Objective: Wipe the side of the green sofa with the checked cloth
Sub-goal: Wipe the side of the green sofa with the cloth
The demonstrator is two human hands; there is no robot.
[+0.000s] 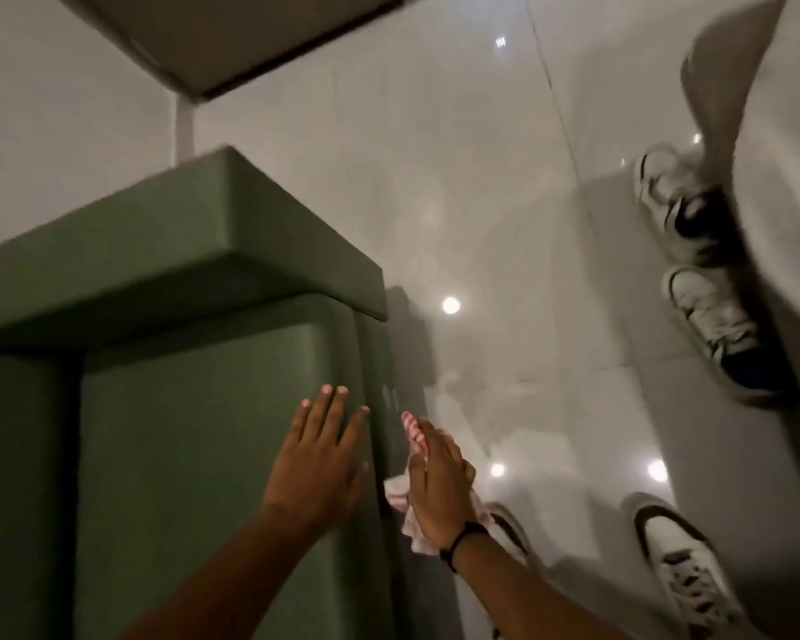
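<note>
The green sofa (pixel 195 408) fills the left and lower middle of the head view, seen from above, with its seat cushion towards me and its side panel dropping off at the right. My left hand (pixel 317 459) lies flat on the seat cushion near its right edge, fingers spread. My right hand (pixel 437 482) presses the red-and-white checked cloth (pixel 412 436) flat against the sofa's side. The cloth bunches under the palm and shows above the fingers and below the wrist. A dark band circles my right wrist.
Glossy pale floor tiles (pixel 504 224) spread to the right of the sofa, with bright light reflections. Another person's legs and white-and-black sneakers (pixel 707 316) stand at the right. My own sneakers (pixel 675 561) show at the bottom right. A beige panel (pixel 232 34) sits at the top.
</note>
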